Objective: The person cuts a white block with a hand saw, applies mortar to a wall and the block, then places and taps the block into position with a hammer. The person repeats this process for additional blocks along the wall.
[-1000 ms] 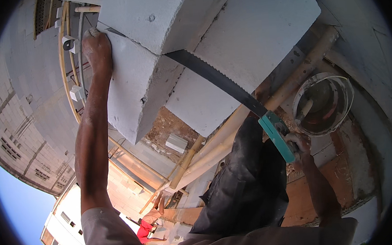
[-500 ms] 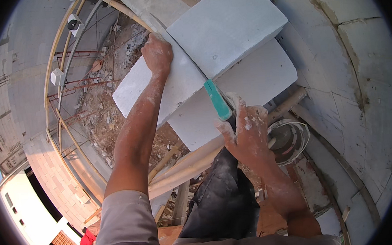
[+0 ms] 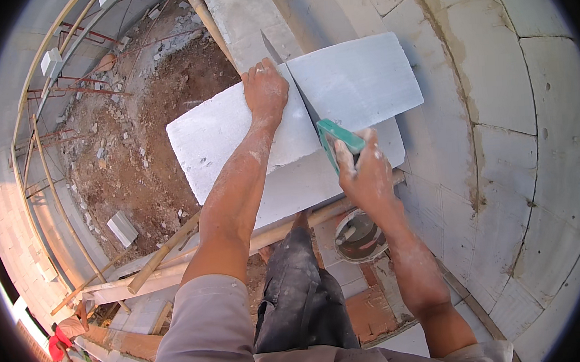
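A white lightweight concrete block [image 3: 357, 80] lies crosswise on a second white block [image 3: 290, 191]. In my right hand [image 3: 367, 171] is the green handle of a hand saw [image 3: 337, 135], with the fingers closed round it. Its blade runs away from me across the upper block, set in a cut line, and its tip sticks out beyond the far edge. Just left of the blade, my left hand [image 3: 267, 93] grips the upper block at its far edge. The fingertips there are partly hidden.
A bucket [image 3: 360, 235] stands below my right forearm. Bamboo poles [image 3: 165, 252] run beneath the blocks. A block wall [image 3: 501, 161] rises on the right. Dirt and rubble [image 3: 135, 141] lie far below on the left. Another person in red [image 3: 58, 346] is at the lower left.
My right hand and the saw handle have tilted, and more of the blade shows beyond the block's far edge. My left hand keeps its place on the block. The whole view has shifted and turned.
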